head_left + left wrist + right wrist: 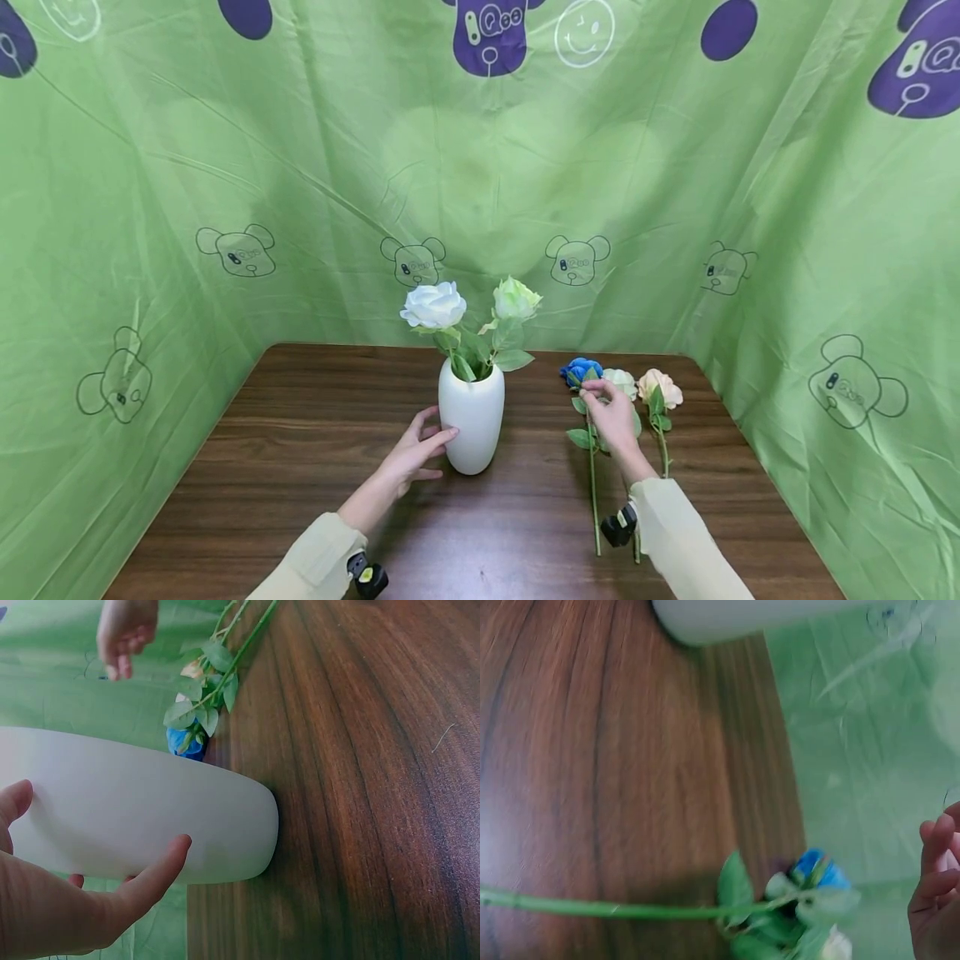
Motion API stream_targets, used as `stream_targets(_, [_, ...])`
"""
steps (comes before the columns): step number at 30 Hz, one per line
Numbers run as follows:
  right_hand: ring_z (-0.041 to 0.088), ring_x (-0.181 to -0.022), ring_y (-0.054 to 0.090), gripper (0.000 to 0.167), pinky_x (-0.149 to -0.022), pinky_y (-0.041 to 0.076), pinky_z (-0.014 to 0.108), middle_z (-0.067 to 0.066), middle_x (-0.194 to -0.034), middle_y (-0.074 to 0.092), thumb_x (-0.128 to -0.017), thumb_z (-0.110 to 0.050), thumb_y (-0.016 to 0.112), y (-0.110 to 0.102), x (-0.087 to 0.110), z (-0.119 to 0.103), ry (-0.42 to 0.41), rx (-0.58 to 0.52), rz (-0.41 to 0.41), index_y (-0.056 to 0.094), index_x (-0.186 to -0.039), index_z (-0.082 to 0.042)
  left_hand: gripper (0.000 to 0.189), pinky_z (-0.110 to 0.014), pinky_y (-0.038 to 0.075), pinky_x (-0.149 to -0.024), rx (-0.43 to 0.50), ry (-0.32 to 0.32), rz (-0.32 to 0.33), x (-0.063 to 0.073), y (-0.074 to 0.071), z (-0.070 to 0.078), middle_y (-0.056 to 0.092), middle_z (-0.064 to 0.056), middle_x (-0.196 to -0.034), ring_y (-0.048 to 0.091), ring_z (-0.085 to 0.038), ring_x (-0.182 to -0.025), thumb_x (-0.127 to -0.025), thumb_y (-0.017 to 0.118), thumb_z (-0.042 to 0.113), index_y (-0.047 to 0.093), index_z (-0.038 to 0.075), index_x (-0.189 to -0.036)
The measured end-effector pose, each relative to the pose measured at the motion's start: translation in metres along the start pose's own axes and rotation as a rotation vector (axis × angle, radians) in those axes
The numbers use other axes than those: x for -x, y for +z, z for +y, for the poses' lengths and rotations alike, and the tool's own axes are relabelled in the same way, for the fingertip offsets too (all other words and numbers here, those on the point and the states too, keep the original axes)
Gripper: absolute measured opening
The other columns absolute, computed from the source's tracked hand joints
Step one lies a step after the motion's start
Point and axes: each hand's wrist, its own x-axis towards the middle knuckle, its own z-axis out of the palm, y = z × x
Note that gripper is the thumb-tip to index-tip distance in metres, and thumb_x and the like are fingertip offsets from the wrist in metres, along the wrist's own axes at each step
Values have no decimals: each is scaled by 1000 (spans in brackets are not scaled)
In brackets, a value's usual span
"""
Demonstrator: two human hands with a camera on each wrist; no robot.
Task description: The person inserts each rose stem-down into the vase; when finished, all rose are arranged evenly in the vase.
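A white vase (471,425) stands upright with a white rose (435,306) and a pale green rose (516,298) in it. My left hand (412,450) holds it low on its left side, the thumb on the front and some fingers hidden behind the wall. In the left wrist view that hand (82,900) lies against the smooth vase (150,810). The right hand (611,417) hovers over the leaves of a blue rose (581,372), fingers relaxed and holding nothing. From the right wrist, the hand (941,889) appears apart from the blue rose (819,870).
Beside the blue rose lie a whitish rose (621,382) and a peach rose (662,388), their stems running toward the front. The dark wooden table (315,433) meets a green printed curtain (337,208) behind and at both sides.
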Motion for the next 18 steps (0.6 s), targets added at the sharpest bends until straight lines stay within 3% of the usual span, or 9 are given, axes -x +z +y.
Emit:
stream_targets(5, [21,-50,55,23,-47,40,52,0,-76,60,-80,-26,63,-8,-9,62,141,51,15,62,-93,-7,73,-57,41,-75,3,-5,2,0,0,0,28,-27,-131,34,-48,-113,-80,64,32,21,13,-136])
stream_targets(7, [17,-51,55,22,-49,40,51,-1,-73,60,-79,-26,63,-11,-9,72,159,103,-1,63,-91,-7,73,-57,41,-75,4,-6,4,0,0,1,29,-27,-131,34,-48,-113,-80,64,32,21,13,-136])
stream_targets(12, [17,-54,54,22,-56,41,32,8,-71,59,-79,-15,59,-20,7,61,169,256,-91,63,-93,2,72,-57,40,-75,-2,0,6,1,0,1,29,-27,-131,34,-47,-113,-80,64,31,22,13,-135])
stream_targets(18, [18,-56,56,21,-59,42,30,7,-71,61,-79,-13,59,-20,21,71,252,316,-185,62,-94,2,72,-58,40,-76,-4,7,11,0,0,0,30,-27,-130,34,-47,-113,-80,64,31,23,13,-135])
